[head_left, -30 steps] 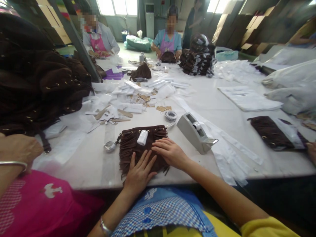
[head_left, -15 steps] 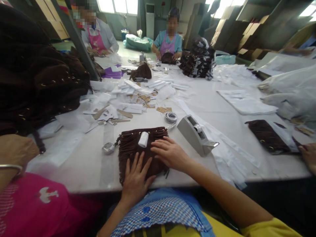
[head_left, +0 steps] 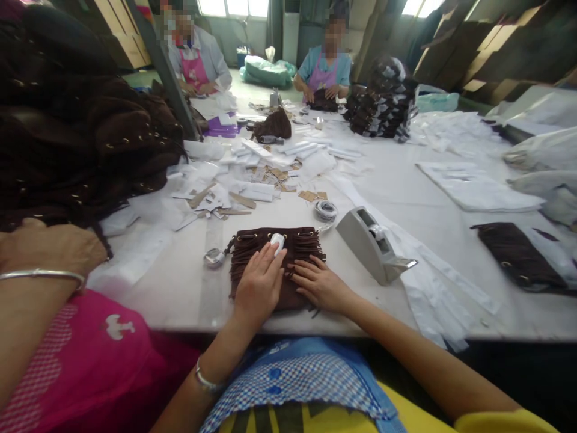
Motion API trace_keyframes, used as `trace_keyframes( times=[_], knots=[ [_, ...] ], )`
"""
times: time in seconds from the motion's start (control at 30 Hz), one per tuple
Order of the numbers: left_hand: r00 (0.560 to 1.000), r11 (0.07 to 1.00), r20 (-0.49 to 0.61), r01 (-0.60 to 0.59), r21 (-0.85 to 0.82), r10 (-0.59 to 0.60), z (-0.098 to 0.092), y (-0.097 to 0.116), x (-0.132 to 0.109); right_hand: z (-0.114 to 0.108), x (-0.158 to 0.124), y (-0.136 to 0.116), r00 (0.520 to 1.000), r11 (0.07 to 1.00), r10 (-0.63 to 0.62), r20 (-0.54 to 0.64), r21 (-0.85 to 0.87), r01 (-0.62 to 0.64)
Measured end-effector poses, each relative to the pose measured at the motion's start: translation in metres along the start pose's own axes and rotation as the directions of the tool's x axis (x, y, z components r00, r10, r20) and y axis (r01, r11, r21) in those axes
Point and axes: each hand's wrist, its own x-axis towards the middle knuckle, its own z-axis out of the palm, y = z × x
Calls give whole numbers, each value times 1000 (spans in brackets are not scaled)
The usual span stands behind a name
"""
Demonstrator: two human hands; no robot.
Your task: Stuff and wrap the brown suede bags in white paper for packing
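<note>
A dark brown fringed bag [head_left: 252, 237] with gold eyelets lies flat on the table in front of me. My left hand [head_left: 260, 279] rests on its middle, fingers stretched forward, the tips touching a small white packet [head_left: 277, 242] on the bag. Over the bag's right side my right hand [head_left: 321, 282] lies with fingers spread. A clear-wrapped bundle [head_left: 214, 257], joined to the bag by a cord, sits off its left edge. Right of the bag stands a grey tape dispenser [head_left: 376, 246], with a wrapped coil [head_left: 325, 210] just behind the bag.
A big heap of brown bags [head_left: 90, 132] rises at the left, beside a co-worker's arm [head_left: 40, 258]. White paper strips and brown tags [head_left: 311, 195] cover the middle. Another brown bag [head_left: 518, 255] lies at the right. Two people work across the table, near stacked wrapped bags [head_left: 383, 102].
My left hand has moved up the bag to the white packet. The bag's lower part now looks folded under or shorter. My right hand has shifted slightly down, and the view has turned.
</note>
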Motion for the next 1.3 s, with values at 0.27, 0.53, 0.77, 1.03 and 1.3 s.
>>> trace_keyframes(
  times=[0.27,0.53,0.77,1.03,1.3],
  knots=[
    [937,935,146,335,-117,-317,-14,-88,-33,2,-1,5,1000,999,3,-5,39,-3],
    [918,919,-22,395,-4,-395,-33,-51,-26,2,0,4,1000,999,-2,-27,51,3],
    [933,910,318,273,-313,-171,-12,-45,-19,3,-1,5,998,998,-16,-54,58,19],
    [900,897,99,432,-89,-424,-56,-102,-50,8,-2,8,998,997,-25,-66,71,29],
    [971,982,214,137,-130,-107,-34,-40,-38,8,-1,7,997,998,-24,-73,64,29]
  ],
)
